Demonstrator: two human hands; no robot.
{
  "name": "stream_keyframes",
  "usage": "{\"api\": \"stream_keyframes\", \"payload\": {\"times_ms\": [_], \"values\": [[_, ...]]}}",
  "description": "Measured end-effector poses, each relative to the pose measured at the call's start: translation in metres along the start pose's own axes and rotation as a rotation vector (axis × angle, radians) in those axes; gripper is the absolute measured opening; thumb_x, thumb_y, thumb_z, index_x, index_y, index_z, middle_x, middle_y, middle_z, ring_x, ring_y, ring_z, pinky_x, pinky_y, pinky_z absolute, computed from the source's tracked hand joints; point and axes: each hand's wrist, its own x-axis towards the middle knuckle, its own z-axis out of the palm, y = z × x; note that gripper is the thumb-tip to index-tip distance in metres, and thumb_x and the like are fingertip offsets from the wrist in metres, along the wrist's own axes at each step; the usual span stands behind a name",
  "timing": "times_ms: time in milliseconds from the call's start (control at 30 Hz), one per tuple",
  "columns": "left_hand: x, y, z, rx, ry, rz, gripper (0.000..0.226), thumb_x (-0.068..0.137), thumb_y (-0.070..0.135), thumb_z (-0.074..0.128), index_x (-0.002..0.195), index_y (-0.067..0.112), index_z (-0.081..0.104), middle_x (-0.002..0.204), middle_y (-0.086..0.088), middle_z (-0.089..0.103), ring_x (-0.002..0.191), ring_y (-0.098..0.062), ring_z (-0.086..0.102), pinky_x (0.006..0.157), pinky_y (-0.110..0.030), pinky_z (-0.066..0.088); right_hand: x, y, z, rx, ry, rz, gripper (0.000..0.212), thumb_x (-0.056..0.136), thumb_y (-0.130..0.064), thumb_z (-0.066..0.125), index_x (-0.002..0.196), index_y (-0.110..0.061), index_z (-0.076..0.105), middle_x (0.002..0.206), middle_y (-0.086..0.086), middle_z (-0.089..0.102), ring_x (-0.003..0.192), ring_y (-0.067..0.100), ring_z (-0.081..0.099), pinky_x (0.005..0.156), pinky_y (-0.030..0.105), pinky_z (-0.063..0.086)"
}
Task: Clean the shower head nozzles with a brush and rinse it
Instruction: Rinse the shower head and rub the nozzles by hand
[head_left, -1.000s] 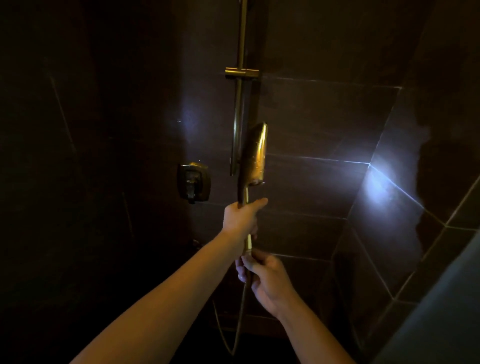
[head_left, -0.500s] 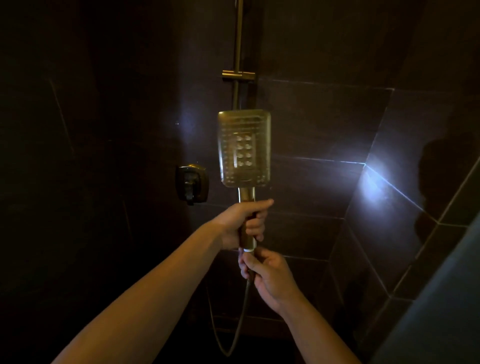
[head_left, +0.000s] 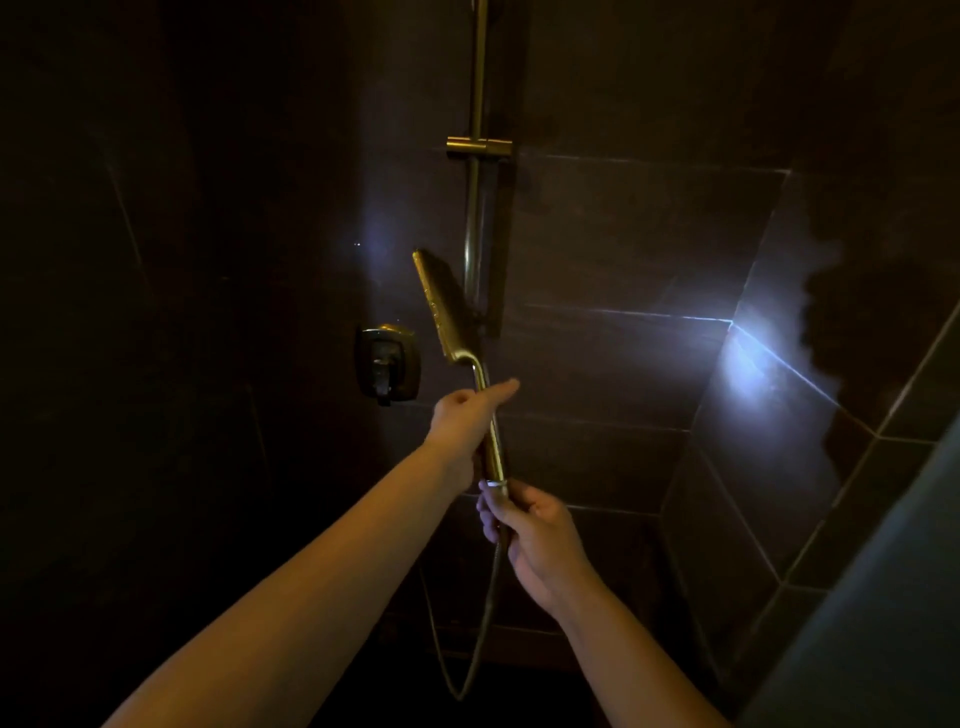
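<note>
you are in a dim shower stall with dark tiled walls meeting in a corner to the right of your hands, two pale glints of light on the tiles. count one brass riser rail with one slider bracket above your hands, one square valve handle just left of your left hand, one shower head and one hose hanging in a loop below your right hand. both forearms reach up and forward. your left hand is wrapped around the upper handle, index finger stretched out to the right. your right hand is closed on the hose joint at the handle's base. the shower head stands edge-on above your left hand, in front of the rail, its face turned left.
</note>
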Motion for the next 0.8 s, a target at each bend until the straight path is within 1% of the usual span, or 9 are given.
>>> {"api": "stream_keyframes", "payload": {"times_ms": [100, 200, 300, 400, 467, 567, 633, 733, 800], "values": [[0.000, -0.012, 0.012, -0.060, 0.193, 0.090, 0.025, 0.087, 0.031, 0.068, 0.103, 0.016, 0.057, 0.074, 0.000, 0.056, 0.066, -0.015, 0.055, 0.067, -0.034, 0.049, 0.001, 0.004, 0.007, 0.003, 0.068, 0.017, 0.013, 0.079, 0.000, 0.069, 0.074, -0.007, 0.079, 0.073, 0.011, 0.068, 0.063, 0.016, 0.057, 0.058, 0.028, 0.044], [-0.005, -0.009, -0.002, -0.079, -0.087, 0.000, 0.029, 0.081, 0.039, 0.073, 0.071, 0.018, 0.055, 0.050, 0.005, 0.042, 0.044, -0.012, 0.041, 0.050, -0.029, 0.043, -0.004, 0.006, 0.004, -0.022, 0.007, 0.041, 0.010, 0.080, -0.003, 0.069, 0.083, -0.004, 0.078, 0.078, 0.011, 0.069, 0.067, 0.017, 0.058, 0.063, 0.028, 0.046], [-0.004, 0.002, -0.026, -0.128, -0.419, -0.137, 0.038, 0.070, 0.047, 0.082, 0.065, 0.019, 0.057, 0.052, 0.005, 0.045, 0.048, -0.013, 0.045, 0.057, -0.030, 0.046, -0.006, 0.007, 0.002, -0.014, -0.096, 0.042, 0.021, 0.078, -0.011, 0.072, 0.096, 0.001, 0.074, 0.082, 0.011, 0.069, 0.068, 0.016, 0.058, 0.064, 0.027, 0.046], [0.001, -0.006, -0.017, -0.034, -0.017, -0.031, 0.045, 0.065, 0.046, 0.086, 0.090, 0.015, 0.065, 0.073, -0.001, 0.065, 0.066, -0.016, 0.063, 0.062, -0.032, 0.052, -0.001, 0.010, 0.006, -0.001, -0.043, 0.071, 0.022, 0.074, -0.013, 0.074, 0.093, -0.003, 0.077, 0.082, 0.010, 0.071, 0.070, 0.016, 0.060, 0.064, 0.027, 0.048], [0.004, -0.017, -0.006, 0.053, 0.187, 0.111, 0.040, 0.070, 0.043, 0.082, 0.093, 0.017, 0.063, 0.068, 0.003, 0.063, 0.062, -0.011, 0.061, 0.058, -0.028, 0.048, 0.001, 0.014, 0.009, 0.006, 0.013, 0.098, 0.016, 0.071, -0.009, 0.075, 0.086, -0.005, 0.078, 0.082, 0.012, 0.072, 0.070, 0.017, 0.062, 0.063, 0.028, 0.050], [0.004, -0.015, -0.013, 0.051, -0.203, 0.092, 0.026, 0.072, 0.039, 0.081, 0.066, 0.021, 0.063, 0.052, 0.006, 0.051, 0.047, -0.009, 0.050, 0.051, -0.025, 0.046, -0.001, 0.016, 0.005, -0.013, -0.005, 0.060, 0.015, 0.073, -0.009, 0.076, 0.087, -0.005, 0.078, 0.083, 0.013, 0.071, 0.070, 0.018, 0.061, 0.065, 0.030, 0.050], [0.002, -0.009, -0.021, 0.046, -0.380, 0.026, 0.024, 0.071, 0.037, 0.083, 0.064, 0.022, 0.065, 0.058, 0.004, 0.056, 0.056, -0.011, 0.056, 0.060, -0.027, 0.050, -0.002, 0.012, 0.001, -0.045, -0.003, 0.015, 0.014, 0.078, -0.007, 0.074, 0.092, -0.005, 0.077, 0.084, 0.011, 0.071, 0.070, 0.018, 0.061, 0.068, 0.030, 0.050], [0.009, -0.014, -0.005, 0.055, -0.002, 0.064, 0.029, 0.075, 0.037, 0.080, 0.092, 0.017, 0.066, 0.071, 0.001, 0.065, 0.069, -0.014, 0.064, 0.063, -0.030, 0.051, 0.001, 0.009, 0.003, -0.035, 0.063, -0.005, 0.009, 0.082, 0.000, 0.068, 0.086, -0.003, 0.076, 0.078, 0.011, 0.070, 0.066, 0.017, 0.059, 0.065, 0.029, 0.047], [0.012, -0.019, 0.007, 0.027, 0.153, 0.132, 0.024, 0.083, 0.037, 0.072, 0.088, 0.017, 0.060, 0.059, 0.005, 0.056, 0.054, -0.010, 0.054, 0.052, -0.028, 0.045, 0.001, 0.011, 0.008, -0.017, 0.095, 0.006, 0.016, 0.083, 0.007, 0.064, 0.076, -0.003, 0.075, 0.072, 0.012, 0.067, 0.062, 0.017, 0.055, 0.062, 0.030, 0.044]]}}
